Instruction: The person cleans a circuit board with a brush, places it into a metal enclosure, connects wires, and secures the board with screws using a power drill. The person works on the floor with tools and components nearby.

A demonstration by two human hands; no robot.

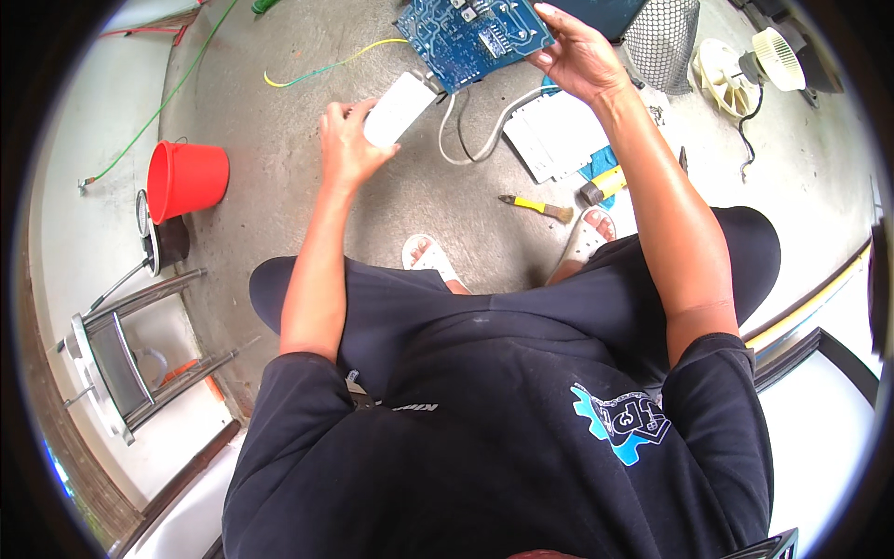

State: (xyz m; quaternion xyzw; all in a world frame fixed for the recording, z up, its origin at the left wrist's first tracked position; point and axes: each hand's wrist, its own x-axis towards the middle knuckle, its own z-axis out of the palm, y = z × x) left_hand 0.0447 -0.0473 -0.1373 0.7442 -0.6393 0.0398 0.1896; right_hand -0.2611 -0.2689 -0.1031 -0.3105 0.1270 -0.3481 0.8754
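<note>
My left hand (349, 144) is wrapped round a white, roughly cylindrical thing (400, 110) with a grey end; its exact kind is unclear. That end points up and right, close to the lower edge of a blue circuit board (466, 47). Whether the two touch is hard to tell. The board is gripped at its right edge by my right hand (582, 61), thumb and fingers on either side. Small components show on its face, and its top runs out of view. A yellow-green wire (335, 61) reaches its left side.
On the floor lie a yellow-handled brush (535, 207), a yellow-and-black tool (603, 184) and a white panel (554, 135) with a pale cable (484, 154). A mesh piece (663, 42) and fan wheels (726, 79) stand far right. A red bucket (189, 180) and a metal-legged stool (121, 373) are left.
</note>
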